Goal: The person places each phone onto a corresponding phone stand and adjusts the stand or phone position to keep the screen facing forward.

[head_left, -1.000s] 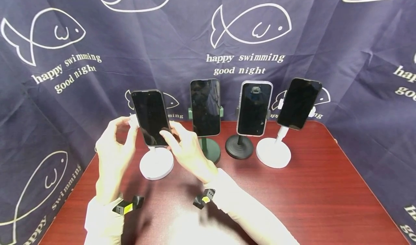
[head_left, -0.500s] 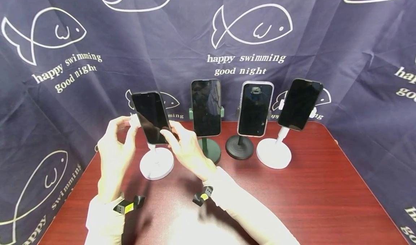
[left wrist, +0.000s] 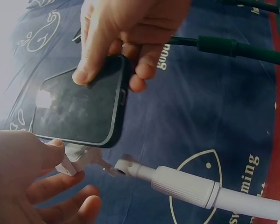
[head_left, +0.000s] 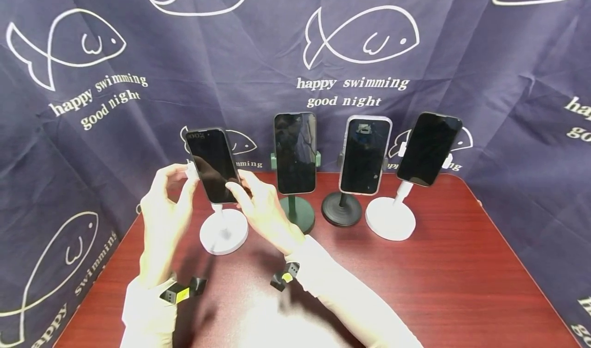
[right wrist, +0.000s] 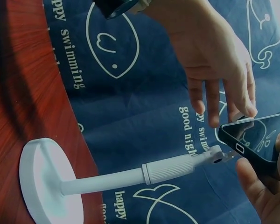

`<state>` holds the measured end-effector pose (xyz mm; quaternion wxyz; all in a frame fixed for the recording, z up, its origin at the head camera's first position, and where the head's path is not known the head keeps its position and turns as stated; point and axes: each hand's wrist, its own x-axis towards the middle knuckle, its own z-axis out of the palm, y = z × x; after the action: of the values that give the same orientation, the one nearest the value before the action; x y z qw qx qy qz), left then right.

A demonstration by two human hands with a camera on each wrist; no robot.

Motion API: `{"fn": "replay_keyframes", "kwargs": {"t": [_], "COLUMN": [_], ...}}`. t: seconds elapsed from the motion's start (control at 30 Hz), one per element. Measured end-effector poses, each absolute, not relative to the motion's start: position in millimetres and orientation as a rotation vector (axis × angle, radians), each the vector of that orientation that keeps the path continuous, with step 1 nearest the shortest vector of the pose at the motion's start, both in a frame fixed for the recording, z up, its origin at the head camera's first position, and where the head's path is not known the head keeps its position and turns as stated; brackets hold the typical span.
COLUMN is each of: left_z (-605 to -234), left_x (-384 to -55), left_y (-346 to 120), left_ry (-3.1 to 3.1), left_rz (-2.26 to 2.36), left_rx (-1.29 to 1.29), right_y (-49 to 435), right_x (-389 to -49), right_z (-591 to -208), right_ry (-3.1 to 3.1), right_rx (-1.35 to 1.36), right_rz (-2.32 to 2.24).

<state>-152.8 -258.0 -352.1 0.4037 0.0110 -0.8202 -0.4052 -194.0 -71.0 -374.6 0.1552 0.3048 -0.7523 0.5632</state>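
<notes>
A black smartphone (head_left: 214, 166) leans at the head of the leftmost white phone stand (head_left: 223, 232). My right hand (head_left: 268, 214) grips its right side, thumb on the screen and fingers behind. On the other side my left hand (head_left: 166, 214) pinches the stand's white clamp jaw between thumb and index finger. In the left wrist view that clamp (left wrist: 77, 158) sits against the phone's long edge, with the lower fingers spread beneath. The right wrist view shows the stand's jointed neck (right wrist: 168, 169) reaching up to the phone's back. Most of the clamp is hidden behind the phone.
Close on the right stands a green stand (head_left: 300, 214) holding a phone. Beyond it are a black stand (head_left: 340, 209) with a pale-cased phone (head_left: 365, 155) and another white stand (head_left: 390, 218) with a tilted phone (head_left: 429, 149). A fish-print curtain (head_left: 258, 71) hangs behind the red-brown table (head_left: 438, 286).
The phone's lower end has risen slightly, showing more of the stand's neck below it, and the reflection on its screen has shifted. Both hands keep their holds.
</notes>
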Motion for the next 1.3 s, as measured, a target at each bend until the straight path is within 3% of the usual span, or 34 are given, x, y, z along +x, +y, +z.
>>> {"fn": "replay_keyframes", "kwargs": {"t": [1.3], "left_z": [-356], "left_x": [-160], "left_y": [-249], "left_ry": [-2.132], "left_rz": [-1.212], "left_rx": [0.079], "right_y": [-76], "right_x": [-207], "right_z": [-385], "right_ry": [-2.142], "right_rx": [0.959], "right_rz": [1.519]}}
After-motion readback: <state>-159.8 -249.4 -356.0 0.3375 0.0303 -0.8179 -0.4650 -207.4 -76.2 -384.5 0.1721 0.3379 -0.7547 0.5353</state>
